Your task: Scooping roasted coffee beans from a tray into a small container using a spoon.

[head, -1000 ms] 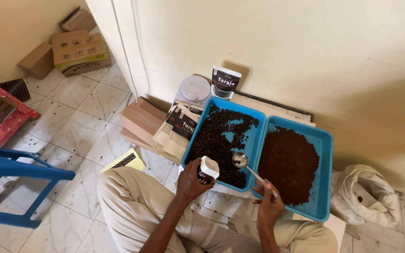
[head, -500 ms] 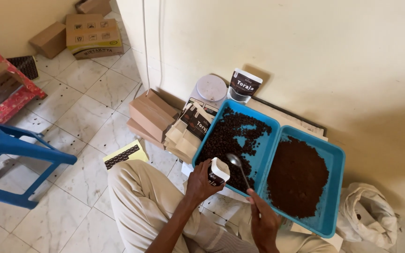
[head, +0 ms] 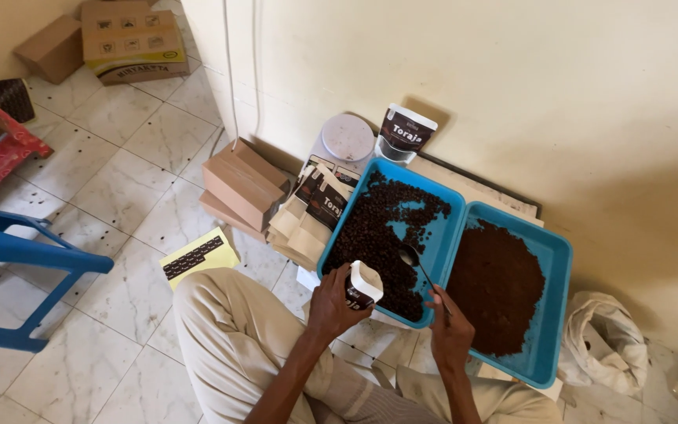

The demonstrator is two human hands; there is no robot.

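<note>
— Head view: what do the two hands have hold of?

— The left hand (head: 331, 302) has its fingers (head: 344, 276) closed around a small pouch (head: 364, 284), dark with a white open top, held upright just over the near rim of the left blue tray (head: 402, 167). The right hand (head: 450, 330) has its fingers pinched shut on the handle of a spoon (head: 411, 257).

— Where is the spoon's bowl?

— Ahead of the right fingers, over the roasted beans (head: 370, 235) in that left tray, just beside the pouch's mouth. Whether beans lie in it is too small to tell.

— So which step is this?

— I'd judge it the scooping stage: beans being spooned from the tray into the pouch.

— What would the next move call for?

— A level spoon, I think, and the pouch mouth kept open and close under the bowl, so loose beans drop back into the tray and not onto the floor.

— What else is around?

— To the right of the right fingers, touching the first tray, a second blue tray (head: 559, 314) holds dark ground coffee (head: 496, 286). Beyond the left fingers lie a stack of flat pouches (head: 311, 216) and brown boxes (head: 241, 184); by the wall stand a round white scale (head: 347, 137) and another pouch (head: 407, 129).
</note>
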